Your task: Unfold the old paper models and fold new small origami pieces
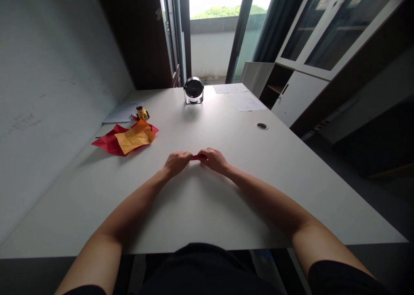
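Observation:
Between my two hands a small folded piece of red paper [196, 157] shows as a narrow strip, close to the white table top. My left hand [178, 162] is closed on its left end, fingers bent round it. The other end is pinched by my right hand [213, 159], whose thumb and fingers come together over it. Most of the red piece is hidden behind the fingers, so its full shape cannot be made out.
Creased red paper [111, 142] lies at the left under a creased orange sheet [137, 136]. Behind them sits a small yellow toy [142, 113]. A round black device on a stand [193, 89] is at the back. White papers [246, 101] lie back right, near a cable hole [261, 126].

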